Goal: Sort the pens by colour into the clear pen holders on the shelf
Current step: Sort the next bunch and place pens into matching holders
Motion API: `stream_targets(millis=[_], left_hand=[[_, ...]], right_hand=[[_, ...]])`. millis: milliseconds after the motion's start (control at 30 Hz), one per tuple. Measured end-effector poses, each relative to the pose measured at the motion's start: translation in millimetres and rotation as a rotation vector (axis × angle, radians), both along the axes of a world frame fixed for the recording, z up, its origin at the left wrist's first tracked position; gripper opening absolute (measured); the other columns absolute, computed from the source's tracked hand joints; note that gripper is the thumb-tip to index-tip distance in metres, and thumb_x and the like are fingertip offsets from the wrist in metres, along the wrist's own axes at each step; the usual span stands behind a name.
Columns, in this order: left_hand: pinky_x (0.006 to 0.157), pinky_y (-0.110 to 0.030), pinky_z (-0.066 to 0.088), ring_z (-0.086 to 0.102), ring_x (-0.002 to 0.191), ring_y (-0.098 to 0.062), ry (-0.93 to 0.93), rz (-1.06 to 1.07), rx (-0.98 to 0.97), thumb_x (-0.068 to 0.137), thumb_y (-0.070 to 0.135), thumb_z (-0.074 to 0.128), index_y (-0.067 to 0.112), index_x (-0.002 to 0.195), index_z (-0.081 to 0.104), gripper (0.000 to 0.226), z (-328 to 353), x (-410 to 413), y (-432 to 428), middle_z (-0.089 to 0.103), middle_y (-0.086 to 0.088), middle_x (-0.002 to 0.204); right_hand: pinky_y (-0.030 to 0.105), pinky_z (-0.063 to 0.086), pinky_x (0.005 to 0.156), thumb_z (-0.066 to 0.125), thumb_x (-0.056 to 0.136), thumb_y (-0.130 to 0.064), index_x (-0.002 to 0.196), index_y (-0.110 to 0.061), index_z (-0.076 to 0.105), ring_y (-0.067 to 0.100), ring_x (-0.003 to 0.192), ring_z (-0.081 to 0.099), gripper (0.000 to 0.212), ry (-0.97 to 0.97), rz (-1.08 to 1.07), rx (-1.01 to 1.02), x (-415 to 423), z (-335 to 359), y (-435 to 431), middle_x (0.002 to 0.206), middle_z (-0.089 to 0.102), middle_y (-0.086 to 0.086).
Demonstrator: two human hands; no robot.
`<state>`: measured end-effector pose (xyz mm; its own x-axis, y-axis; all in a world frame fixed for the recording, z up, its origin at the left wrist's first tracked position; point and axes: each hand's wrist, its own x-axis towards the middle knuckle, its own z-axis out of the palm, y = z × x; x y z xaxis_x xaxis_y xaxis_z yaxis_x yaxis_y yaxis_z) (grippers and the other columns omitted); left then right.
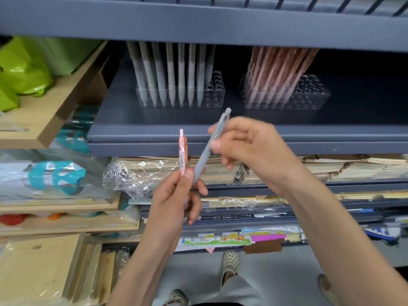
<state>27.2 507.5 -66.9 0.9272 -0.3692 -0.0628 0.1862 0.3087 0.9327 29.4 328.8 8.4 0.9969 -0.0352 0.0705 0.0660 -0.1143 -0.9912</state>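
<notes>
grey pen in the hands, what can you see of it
The grey pen is slim, matte, plastic-looking, with a push button and clip at its top end. It tilts up to the right before the shelf edge. The right hand pinches its upper half; its lower end sits in the left hand beside a pink pen.

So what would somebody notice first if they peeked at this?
Probably the two hands in the middle: the left hand holds a pink pen upright, and the right hand pinches a grey pen slanting beside it. Behind them on the dark shelf stand two clear holders: the left holder with a row of grey pens, the right holder packed with pink pens.
</notes>
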Motion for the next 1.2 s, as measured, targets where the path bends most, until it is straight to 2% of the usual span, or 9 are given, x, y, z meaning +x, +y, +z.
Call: stream_targets(millis=[67, 167, 400, 500, 600, 667, 767, 967, 1200], left_hand=[[0.039, -0.02, 0.033, 0.037, 0.04, -0.013, -0.02, -0.005, 0.013, 0.093, 0.038, 0.05, 0.004, 0.1, 0.064, 0.037, 1, 1, -3, 0.063, -0.003, 0.075], [0.04, -0.02, 0.032, 0.037, 0.041, -0.013, -0.034, 0.008, 0.033, 0.094, 0.041, 0.051, 0.01, 0.108, 0.068, 0.038, 0, 4, -3, 0.064, -0.003, 0.076], [0.038, -0.017, 0.025, 0.024, 0.042, -0.01, 0.03, 0.028, -0.002, 0.088, 0.049, 0.06, 0.024, 0.107, 0.062, 0.032, -3, 9, 3, 0.036, 0.006, 0.059], [0.037, -0.017, 0.025, 0.024, 0.041, -0.009, 0.017, 0.052, -0.01, 0.093, 0.047, 0.056, 0.026, 0.099, 0.06, 0.021, -1, 8, 4, 0.037, 0.004, 0.06], [0.038, -0.018, 0.024, 0.024, 0.041, -0.011, 0.001, 0.066, 0.011, 0.101, 0.036, 0.046, 0.028, 0.091, 0.06, 0.019, 0, 7, 6, 0.042, -0.001, 0.063], [0.039, -0.02, 0.024, 0.024, 0.041, -0.013, 0.0, 0.072, 0.029, 0.104, 0.031, 0.043, 0.026, 0.089, 0.061, 0.024, 0, 6, 6, 0.044, -0.007, 0.066], [0.04, -0.022, 0.024, 0.026, 0.043, -0.014, 0.01, 0.071, 0.023, 0.098, 0.035, 0.046, 0.015, 0.099, 0.064, 0.027, 0, 5, 8, 0.043, -0.011, 0.069], [0.04, -0.02, 0.026, 0.027, 0.043, -0.013, 0.014, 0.05, 0.015, 0.095, 0.038, 0.049, 0.013, 0.103, 0.067, 0.032, -6, 5, 11, 0.045, -0.008, 0.068], [0.039, -0.02, 0.027, 0.028, 0.044, -0.013, -0.003, 0.04, 0.029, 0.095, 0.039, 0.05, 0.016, 0.105, 0.068, 0.031, -6, 5, 17, 0.044, -0.009, 0.069]], right_hand=[[0.023, 0.051, 0.055, 0.072, 0.085, -0.005, 0.099, -0.005, 0.071, 0.015, 0.06, 0.059, 0.015, 0.031, 0.043, -0.077, 0, -5, 2, 0.079, 0.068, 0.015], [0.025, 0.057, 0.062, 0.07, 0.086, -0.006, 0.097, -0.003, 0.07, 0.016, 0.066, 0.066, 0.011, 0.002, -0.013, -0.092, 8, 0, -2, 0.079, 0.071, 0.01], [0.028, 0.059, 0.074, 0.06, 0.092, -0.002, 0.095, -0.002, 0.062, 0.017, 0.077, 0.073, 0.003, -0.308, -0.418, -0.009, 54, 31, -18, 0.078, 0.073, -0.002], [0.035, 0.057, 0.08, 0.055, 0.093, 0.001, 0.093, -0.008, 0.056, 0.009, 0.073, 0.068, 0.009, -0.41, -0.477, -0.183, 76, 32, -17, 0.065, 0.069, -0.016], [0.045, 0.054, 0.083, 0.058, 0.094, -0.009, 0.095, -0.012, 0.059, 0.016, 0.076, 0.067, 0.003, -0.369, -0.538, -0.359, 98, 27, -19, 0.072, 0.067, -0.01], [0.045, 0.053, 0.083, 0.059, 0.094, -0.021, 0.101, -0.01, 0.063, 0.025, 0.081, 0.069, 0.014, -0.32, -0.552, -0.502, 110, 25, -21, 0.082, 0.071, 0.005], [0.045, 0.051, 0.084, 0.058, 0.093, -0.029, 0.102, -0.005, 0.064, 0.035, 0.084, 0.067, 0.027, -0.314, -0.539, -0.657, 121, 27, -21, 0.086, 0.072, 0.015], [0.029, 0.048, 0.083, 0.062, 0.091, -0.032, 0.102, -0.009, 0.066, 0.023, 0.094, 0.066, 0.026, -0.221, -0.53, -0.772, 133, 30, -18, 0.097, 0.073, 0.005], [0.033, 0.045, 0.096, 0.06, 0.092, -0.036, 0.111, -0.012, 0.065, 0.027, 0.114, 0.057, 0.031, -0.174, -0.512, -0.861, 137, 36, -15, 0.118, 0.066, 0.007]])
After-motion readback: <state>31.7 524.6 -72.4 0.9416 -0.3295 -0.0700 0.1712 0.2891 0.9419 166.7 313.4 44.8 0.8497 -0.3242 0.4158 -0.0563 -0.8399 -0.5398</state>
